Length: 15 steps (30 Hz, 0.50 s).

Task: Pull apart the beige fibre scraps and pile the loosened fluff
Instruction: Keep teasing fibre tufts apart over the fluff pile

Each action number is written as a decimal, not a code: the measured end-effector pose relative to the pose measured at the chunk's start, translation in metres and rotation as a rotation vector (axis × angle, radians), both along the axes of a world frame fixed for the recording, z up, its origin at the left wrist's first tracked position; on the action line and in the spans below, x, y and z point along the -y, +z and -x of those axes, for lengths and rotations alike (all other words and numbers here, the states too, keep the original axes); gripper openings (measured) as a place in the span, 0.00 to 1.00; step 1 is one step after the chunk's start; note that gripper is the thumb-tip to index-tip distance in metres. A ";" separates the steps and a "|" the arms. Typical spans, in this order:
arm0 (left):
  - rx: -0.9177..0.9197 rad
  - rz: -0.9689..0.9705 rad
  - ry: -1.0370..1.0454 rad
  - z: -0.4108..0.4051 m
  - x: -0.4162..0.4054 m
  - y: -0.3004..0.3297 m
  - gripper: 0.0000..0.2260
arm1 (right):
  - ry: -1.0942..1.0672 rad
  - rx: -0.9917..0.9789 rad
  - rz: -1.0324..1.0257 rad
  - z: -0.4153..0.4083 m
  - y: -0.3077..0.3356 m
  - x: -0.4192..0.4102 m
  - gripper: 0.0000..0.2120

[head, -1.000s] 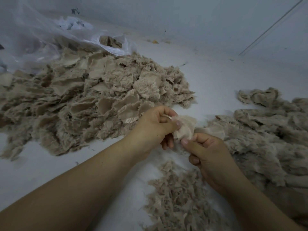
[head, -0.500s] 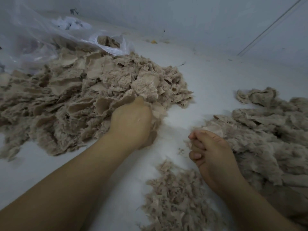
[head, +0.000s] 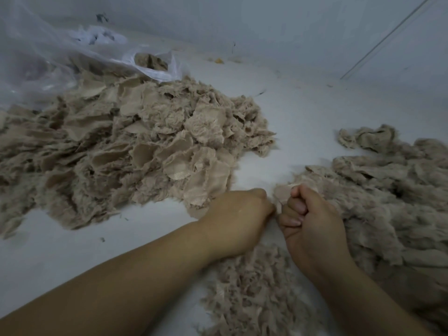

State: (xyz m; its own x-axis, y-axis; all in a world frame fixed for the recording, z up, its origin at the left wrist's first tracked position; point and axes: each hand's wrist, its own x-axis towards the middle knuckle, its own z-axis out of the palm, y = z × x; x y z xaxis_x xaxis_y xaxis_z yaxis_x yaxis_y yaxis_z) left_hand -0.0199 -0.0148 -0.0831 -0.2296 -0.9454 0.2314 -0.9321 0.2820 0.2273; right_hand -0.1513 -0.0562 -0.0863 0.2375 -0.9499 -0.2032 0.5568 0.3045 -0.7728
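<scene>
Where the frame begins at upper left, you see a crumpled clear plastic bag (head: 60,59) lying over the back of a big heap of beige woven fibre scraps (head: 126,151) on the white work surface (head: 303,112). At lower centre your left hand (head: 238,219) has its fingers curled under; what they hold I cannot tell. Touching it, your right hand (head: 312,224) pinches a small beige scrap (head: 282,192) with curled fingers. Below both hands lies a low pile of shredded beige fluff (head: 257,294), and at right a large mass of loosened beige fibre (head: 388,197).
</scene>
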 end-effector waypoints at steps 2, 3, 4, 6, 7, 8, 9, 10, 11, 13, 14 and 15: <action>-0.066 -0.078 -0.111 0.000 -0.008 0.003 0.08 | -0.014 0.011 -0.014 0.000 0.001 0.001 0.16; -0.157 -0.155 -0.166 -0.002 -0.012 0.007 0.08 | -0.019 0.023 -0.024 0.001 0.001 0.001 0.15; -0.250 -0.231 -0.192 -0.004 -0.015 0.010 0.07 | -0.024 0.038 -0.033 0.001 0.001 0.001 0.15; -0.384 -0.288 -0.167 -0.008 -0.015 0.012 0.06 | -0.036 0.064 -0.052 0.002 0.001 0.002 0.15; -0.416 -0.245 -0.123 -0.009 -0.012 0.011 0.05 | -0.040 0.075 -0.059 0.002 0.001 0.002 0.15; -0.407 -0.158 -0.062 -0.009 -0.008 0.008 0.04 | -0.042 0.084 -0.064 0.002 0.001 0.002 0.15; -0.369 -0.061 0.003 -0.008 -0.002 0.006 0.06 | -0.041 0.091 -0.066 0.002 0.001 0.002 0.15; -0.324 0.008 0.052 -0.006 0.005 0.003 0.10 | -0.039 0.097 -0.069 0.002 0.001 0.002 0.15; -0.287 0.038 0.070 -0.005 0.012 0.000 0.15 | -0.035 0.103 -0.072 0.002 0.001 0.002 0.15; -0.197 0.060 0.027 0.001 0.024 -0.003 0.21 | -0.028 0.122 -0.077 0.003 0.001 0.002 0.14; -0.134 0.069 -0.009 0.004 0.029 -0.003 0.21 | -0.024 0.137 -0.082 0.003 0.002 0.002 0.14; -0.083 0.069 -0.040 0.006 0.034 -0.003 0.18 | -0.021 0.151 -0.089 0.003 0.002 0.002 0.13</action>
